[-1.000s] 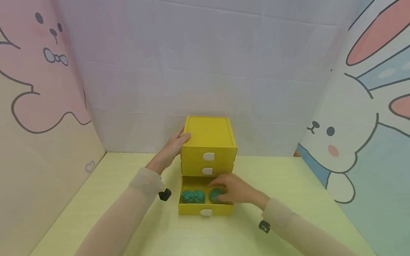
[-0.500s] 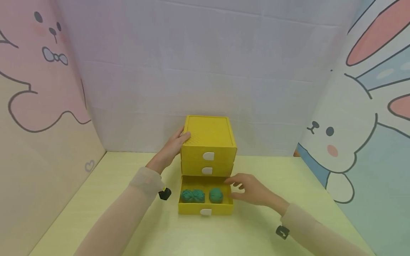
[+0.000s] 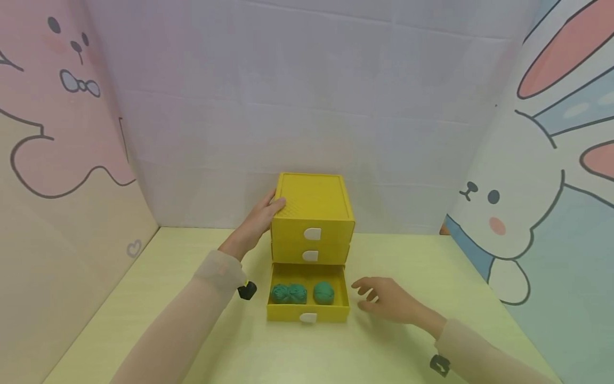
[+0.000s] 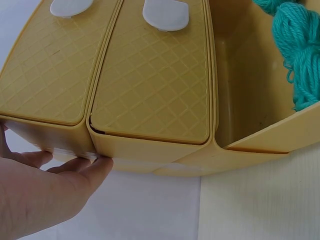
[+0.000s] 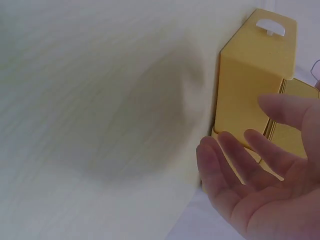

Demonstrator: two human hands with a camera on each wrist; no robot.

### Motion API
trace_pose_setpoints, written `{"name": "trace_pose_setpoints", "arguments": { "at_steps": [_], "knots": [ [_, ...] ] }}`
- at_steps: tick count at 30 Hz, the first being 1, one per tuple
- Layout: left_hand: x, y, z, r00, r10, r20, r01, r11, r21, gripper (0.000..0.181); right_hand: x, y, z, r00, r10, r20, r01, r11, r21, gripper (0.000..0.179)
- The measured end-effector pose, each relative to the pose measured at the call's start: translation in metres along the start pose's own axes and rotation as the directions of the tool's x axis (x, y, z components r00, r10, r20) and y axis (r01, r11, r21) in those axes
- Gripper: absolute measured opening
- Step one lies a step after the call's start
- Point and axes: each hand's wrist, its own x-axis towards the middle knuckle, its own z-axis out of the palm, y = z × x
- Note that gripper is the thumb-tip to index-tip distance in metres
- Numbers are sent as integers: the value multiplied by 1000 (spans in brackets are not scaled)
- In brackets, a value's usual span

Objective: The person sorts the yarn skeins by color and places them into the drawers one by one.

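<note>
A yellow three-tier drawer cabinet stands near the back wall, its bottom drawer pulled out. Inside that drawer, a twisted teal yarn skein lies on the left and a rounder teal yarn ball on the right. My left hand rests against the cabinet's left side, thumb over the top edge; in the left wrist view its fingers touch the side wall. To the right of the drawer, my right hand hovers over the table with loosely bent fingers, apart from the drawer and holding nothing.
White tabs mark the drawer fronts; the upper two drawers are closed. The pale table extends around the cabinet. A white cloth hangs behind, with cartoon-printed panels at both sides.
My right hand has left the round yarn ball, lifted out of the drawer and moved right and toward me. The yarn stays in the drawer. My left hand keeps its place on the cabinet.
</note>
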Motion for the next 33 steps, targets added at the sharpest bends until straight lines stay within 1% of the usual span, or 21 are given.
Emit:
{"name": "trace_pose_setpoints", "arguments": {
  "at_steps": [3, 5, 8, 10, 13, 16, 19, 21, 23, 24, 27, 29, 31, 33],
  "knots": [
    [0, 0, 0, 1000, -8, -1, 8, 1000, 2, 73, -7, 1, 2, 998, 33, 49, -35, 999, 41, 37],
    [0, 0, 0, 1000, -12, -2, 12, 1000, 2, 73, -11, 2, 3, 994, 57, 95, -64, 995, 75, 35],
    [-1, 1, 0, 1000, -10, -1, 10, 1000, 2, 73, -15, 1, 5, 983, 94, 158, -115, 985, 129, 31],
    [-1, 0, 0, 1000, -5, 1, 5, 1000, 2, 73, -17, -1, 7, 973, 120, 200, -157, 971, 182, 29],
    [-2, 0, -1, 1000, 2, 3, -2, 1000, 2, 73, -18, -4, 10, 955, 153, 254, -223, 934, 279, 27],
    [-2, 1, -1, 1000, 6, 4, -6, 1000, -2, 72, -17, -7, 14, 932, 182, 314, -296, 882, 368, 29],
    [-3, 1, -1, 1000, 8, 6, -8, 1000, -2, 72, -14, -7, 21, 913, 185, 363, -337, 843, 419, 33],
    [-3, 1, -1, 1000, 8, 7, -8, 1000, -2, 72, -13, -8, 26, 901, 175, 396, -360, 812, 460, 36],
    [-3, 0, -1, 1000, 7, 8, -7, 1000, -2, 73, -11, -10, 31, 895, 148, 420, -369, 776, 512, 39],
    [-3, 0, -1, 1000, 5, 8, -5, 1000, -3, 73, -11, -11, 33, 892, 132, 431, -374, 752, 543, 40],
    [-3, 0, -1, 1000, 2, 6, -2, 1000, -4, 73, -10, -14, 41, 884, 81, 460, -397, 647, 651, 46],
    [-3, 0, -1, 1000, 1, 3, -1, 1000, -2, 73, -9, -17, 46, 881, 58, 470, -415, 569, 710, 49],
    [-3, 0, -1, 1000, -2, 2, 2, 1000, 2, 73, -8, -20, 52, 877, 48, 478, -437, 496, 751, 53],
    [-3, 1, -1, 1000, -6, 0, 6, 1000, 6, 74, -6, -23, 58, 874, 57, 483, -457, 432, 777, 55]
  ]
}}
